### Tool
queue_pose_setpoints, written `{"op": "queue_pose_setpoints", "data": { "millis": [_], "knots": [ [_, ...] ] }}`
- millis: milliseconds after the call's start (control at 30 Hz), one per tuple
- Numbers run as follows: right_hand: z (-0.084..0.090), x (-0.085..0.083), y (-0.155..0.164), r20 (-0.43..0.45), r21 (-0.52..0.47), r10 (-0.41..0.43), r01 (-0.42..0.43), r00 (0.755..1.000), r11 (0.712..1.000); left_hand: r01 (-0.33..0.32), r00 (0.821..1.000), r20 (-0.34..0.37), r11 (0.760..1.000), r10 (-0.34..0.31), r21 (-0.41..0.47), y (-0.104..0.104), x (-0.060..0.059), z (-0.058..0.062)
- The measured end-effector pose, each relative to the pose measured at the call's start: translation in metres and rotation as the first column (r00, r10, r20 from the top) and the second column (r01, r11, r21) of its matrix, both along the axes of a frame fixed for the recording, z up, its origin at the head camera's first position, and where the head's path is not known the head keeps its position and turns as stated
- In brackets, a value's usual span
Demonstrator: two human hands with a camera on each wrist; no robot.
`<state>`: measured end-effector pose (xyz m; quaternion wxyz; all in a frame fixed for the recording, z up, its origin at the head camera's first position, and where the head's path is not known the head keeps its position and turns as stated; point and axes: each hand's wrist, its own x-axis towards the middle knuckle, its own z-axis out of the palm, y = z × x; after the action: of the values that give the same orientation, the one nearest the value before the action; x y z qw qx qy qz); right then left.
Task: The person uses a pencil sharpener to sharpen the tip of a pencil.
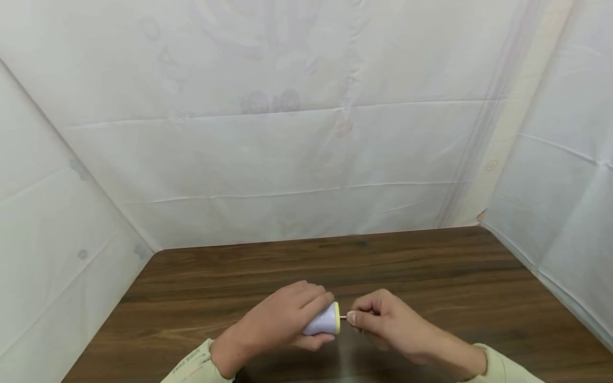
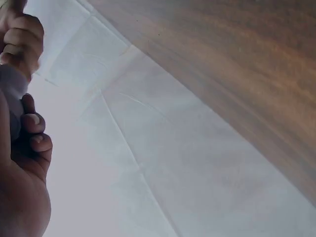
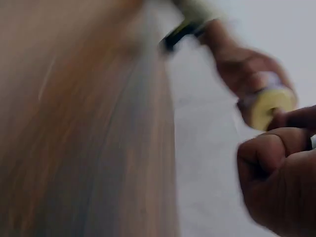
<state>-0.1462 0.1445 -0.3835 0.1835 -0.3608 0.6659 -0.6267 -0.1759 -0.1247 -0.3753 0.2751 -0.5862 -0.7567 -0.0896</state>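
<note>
Gripping a small lavender cone-shaped object (image 1: 323, 321) above a dark wood-grain table (image 1: 431, 276), a person's left hand (image 1: 282, 319) wraps its curled fingers over the top of the body while the thumb supports it from beneath. The object lies on its side, held just off the tabletop near the front edge, between the two hands. Its pale purple body widens toward a flat, pale-yellow disc (image 1: 337, 317) that faces the right hand (image 1: 383, 319). From the middle of that disc a thin reddish pin (image 1: 343, 317) sticks out. The right hand pinches the pin's outer end between thumb and forefinger, its other fingers curled in. In the blurred right wrist view the yellow face (image 3: 271, 106) shows round and matte, ringed by the lighter body; the pin itself cannot be made out there. The left wrist view shows only a sliver of the lavender body (image 2: 11, 89) behind curled fingertips (image 2: 37, 132). Creased white sheeting (image 1: 287, 159) walls the table on three sides. Both cuffs are pale yellow-green.
</note>
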Motion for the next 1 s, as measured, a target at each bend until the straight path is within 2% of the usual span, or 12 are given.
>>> {"op": "queue_pose_setpoints", "data": {
  "millis": [67, 133, 267, 367, 433, 500, 600, 667, 733, 800, 933, 1000],
  "knots": [
    [0.005, -0.001, 0.003, 0.246, -0.002, 0.036, -0.037, 0.969, 0.999, -0.009, 0.998, -0.058, 1.000, 0.008, -0.019, 0.002, 0.000, 0.001],
    [0.008, -0.002, 0.006, 0.283, 0.044, 0.042, -0.057, 0.958, 0.997, -0.006, 1.000, -0.028, 1.000, 0.005, -0.023, 0.002, -0.001, 0.000],
    [0.010, -0.004, 0.008, -0.075, 0.186, -0.038, 0.052, 0.996, 0.981, -0.017, 0.982, 0.188, 1.000, 0.014, 0.014, 0.000, -0.003, -0.003],
    [0.006, -0.007, 0.005, -0.446, 0.129, -0.085, 0.158, 0.891, 0.979, -0.026, 0.916, 0.401, 0.998, -0.002, 0.064, -0.003, -0.004, -0.004],
    [0.005, -0.011, 0.001, -0.710, 0.031, -0.124, 0.206, 0.693, 0.978, -0.030, 0.850, 0.527, 0.994, -0.031, 0.106, -0.004, -0.004, -0.004],
    [0.007, -0.016, -0.004, -0.918, -0.100, -0.191, 0.262, 0.348, 0.960, -0.031, 0.775, 0.629, 0.989, -0.068, 0.145, -0.005, -0.003, -0.003],
    [0.015, -0.023, -0.009, -0.942, -0.331, -0.299, 0.268, -0.154, 0.905, -0.017, 0.681, 0.722, 0.983, -0.122, 0.181, -0.003, -0.001, 0.000],
    [0.021, -0.025, -0.012, -0.886, -0.411, -0.335, 0.207, -0.321, 0.888, -0.004, 0.645, 0.750, 0.982, -0.142, 0.189, -0.002, 0.000, 0.002],
    [0.024, -0.026, -0.014, -0.871, -0.416, -0.348, 0.140, -0.347, 0.899, 0.020, 0.642, 0.751, 0.983, -0.153, 0.183, 0.000, 0.002, 0.002],
    [0.024, -0.025, -0.015, -0.886, -0.389, -0.342, 0.099, -0.314, 0.916, 0.026, 0.654, 0.742, 0.985, -0.148, 0.173, 0.000, 0.004, 0.002],
    [0.017, -0.020, -0.016, -0.939, -0.322, -0.304, 0.105, -0.163, 0.941, 0.028, 0.718, 0.686, 0.989, -0.122, 0.147, 0.000, 0.005, 0.000],
    [0.011, -0.017, -0.015, -0.960, -0.280, -0.279, 0.137, -0.027, 0.950, 0.028, 0.775, 0.623, 0.990, -0.107, 0.135, 0.000, 0.004, -0.001]
  ]
}}
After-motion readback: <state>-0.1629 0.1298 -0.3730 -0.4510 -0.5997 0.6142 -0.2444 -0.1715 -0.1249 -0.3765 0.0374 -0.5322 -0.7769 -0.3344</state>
